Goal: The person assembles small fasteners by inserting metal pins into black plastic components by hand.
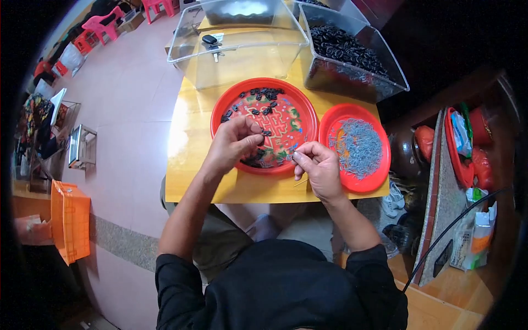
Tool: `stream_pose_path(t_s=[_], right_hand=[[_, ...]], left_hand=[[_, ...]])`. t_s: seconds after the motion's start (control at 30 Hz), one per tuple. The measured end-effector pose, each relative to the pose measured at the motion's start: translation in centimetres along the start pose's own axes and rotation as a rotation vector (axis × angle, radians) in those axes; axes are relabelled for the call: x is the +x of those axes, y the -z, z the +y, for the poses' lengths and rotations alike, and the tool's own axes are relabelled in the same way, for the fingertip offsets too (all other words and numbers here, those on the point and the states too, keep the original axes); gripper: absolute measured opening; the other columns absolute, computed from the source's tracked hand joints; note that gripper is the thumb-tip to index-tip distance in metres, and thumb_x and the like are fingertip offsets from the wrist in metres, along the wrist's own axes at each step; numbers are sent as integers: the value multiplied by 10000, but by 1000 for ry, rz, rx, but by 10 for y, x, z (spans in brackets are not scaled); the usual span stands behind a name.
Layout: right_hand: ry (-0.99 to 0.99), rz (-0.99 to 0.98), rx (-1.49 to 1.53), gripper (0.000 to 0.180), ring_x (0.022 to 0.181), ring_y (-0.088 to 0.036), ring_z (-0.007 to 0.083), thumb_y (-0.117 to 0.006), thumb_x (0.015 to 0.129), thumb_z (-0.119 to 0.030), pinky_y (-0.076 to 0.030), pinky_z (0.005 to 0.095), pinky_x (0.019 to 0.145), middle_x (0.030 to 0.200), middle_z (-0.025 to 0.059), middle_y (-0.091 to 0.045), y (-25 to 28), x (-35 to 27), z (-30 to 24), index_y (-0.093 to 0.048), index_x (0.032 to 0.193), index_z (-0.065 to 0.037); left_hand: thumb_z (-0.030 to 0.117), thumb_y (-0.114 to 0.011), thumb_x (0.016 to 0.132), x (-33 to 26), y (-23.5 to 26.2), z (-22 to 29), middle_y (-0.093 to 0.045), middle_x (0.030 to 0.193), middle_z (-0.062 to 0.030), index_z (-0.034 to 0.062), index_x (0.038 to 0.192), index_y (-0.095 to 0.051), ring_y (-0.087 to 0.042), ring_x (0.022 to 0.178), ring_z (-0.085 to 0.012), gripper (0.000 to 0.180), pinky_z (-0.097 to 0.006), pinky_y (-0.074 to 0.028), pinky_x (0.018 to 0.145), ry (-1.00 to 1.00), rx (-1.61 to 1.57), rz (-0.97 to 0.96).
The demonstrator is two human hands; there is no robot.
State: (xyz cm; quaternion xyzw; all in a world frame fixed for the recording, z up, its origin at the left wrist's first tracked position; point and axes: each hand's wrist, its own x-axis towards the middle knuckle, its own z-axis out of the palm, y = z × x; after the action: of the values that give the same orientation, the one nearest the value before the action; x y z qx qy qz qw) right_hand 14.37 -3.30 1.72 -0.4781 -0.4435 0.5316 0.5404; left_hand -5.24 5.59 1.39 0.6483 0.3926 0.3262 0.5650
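A large red plate [300, 118] on the yellow table [190, 137] holds several small black parts [263, 94]. My left hand [234, 144] hovers over the plate's near side, fingertips pinched on one black part. To the right, my right hand [318, 168] rests at the plate's near rim, its thumb and forefinger closed on a thin silver pin. A smaller red plate [379, 170] at the right carries a heap of grey metal pins [360, 147].
Two clear plastic bins stand at the table's far side: one [236, 49] holds keys, the other [352, 52] is full of black parts. An orange crate [70, 220] sits on the floor at left, pink stools at top left, and cluttered shelves at right.
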Motion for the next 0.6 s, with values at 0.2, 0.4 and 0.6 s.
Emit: stream_pose_path(t_s=[0.2, 0.4, 0.6], right_hand=[[18, 17, 11, 48, 556, -544, 70, -574, 843, -45, -479, 206, 486, 693, 34, -573, -6, 4, -7, -563, 849, 1], [30, 22, 3, 56, 559, -541, 68, -582, 841, -53, -478, 205, 488, 675, 26, -569, -12, 4, -9, -564, 858, -3], [30, -3, -13, 48, 561, -545, 70, -567, 845, -36, -476, 201, 487, 699, 35, -575, -14, 4, -9, -566, 865, 7]], left_hand=[[6, -598, 812, -21, -32, -10, -608, 788, -45, 5, 977, -574, -588, 645, -106, 166, -208, -495, 574, 89, -783, -20], [-11, -603, 800, -29, -41, -14, -609, 825, -62, -3, 1020, -580, -584, 711, -122, 221, -236, -498, 647, 58, -918, -57], [-9, -609, 793, -30, -42, -15, -602, 845, -61, -13, 1035, -584, -579, 704, -120, 243, -234, -494, 643, 57, -941, -43]])
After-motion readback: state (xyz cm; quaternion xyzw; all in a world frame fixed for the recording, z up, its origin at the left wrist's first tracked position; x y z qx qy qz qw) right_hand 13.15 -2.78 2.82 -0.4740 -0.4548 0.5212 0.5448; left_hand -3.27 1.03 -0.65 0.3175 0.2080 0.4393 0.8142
